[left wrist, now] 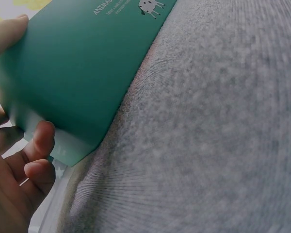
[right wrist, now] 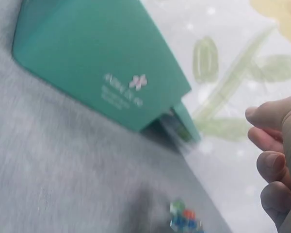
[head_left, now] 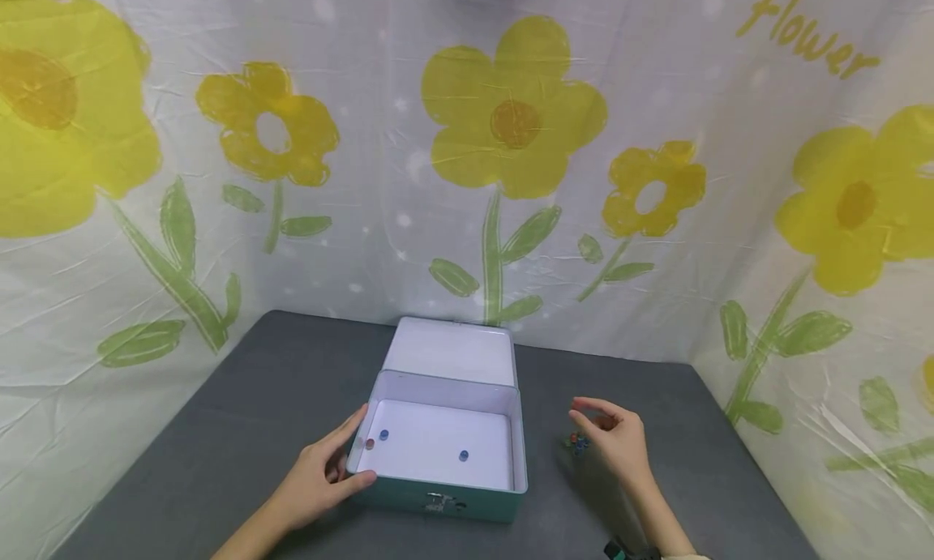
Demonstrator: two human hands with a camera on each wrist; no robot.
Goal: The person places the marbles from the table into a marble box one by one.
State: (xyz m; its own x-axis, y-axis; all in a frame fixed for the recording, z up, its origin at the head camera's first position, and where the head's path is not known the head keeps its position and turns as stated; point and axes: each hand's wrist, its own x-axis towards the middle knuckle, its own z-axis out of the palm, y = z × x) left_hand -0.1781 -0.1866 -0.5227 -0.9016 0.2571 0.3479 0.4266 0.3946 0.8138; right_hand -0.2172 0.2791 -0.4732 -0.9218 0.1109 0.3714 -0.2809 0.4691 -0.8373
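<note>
A green metal box (head_left: pixel 438 499) with a white inside stands on the dark cloth, its lid (head_left: pixel 452 349) tipped back. Two small blue beads (head_left: pixel 463 455) and a reddish one (head_left: pixel 370 444) lie on its floor. My left hand (head_left: pixel 321 475) grips the box's front left corner, thumb at the front rim and other fingers along the left side. To the right of the box, my right hand (head_left: pixel 616 442) hovers over a small cluster of coloured beads (head_left: pixel 580 443). Its fingers are loosely bent, and nothing shows between the fingertips in the right wrist view.
A dark grey cloth (head_left: pixel 306 390) covers the table. Behind it and along both sides hangs a white curtain (head_left: pixel 365 220) printed with yellow flowers. The box's lid reaches close to the back curtain. A dark band (head_left: pixel 631 550) is around my right wrist.
</note>
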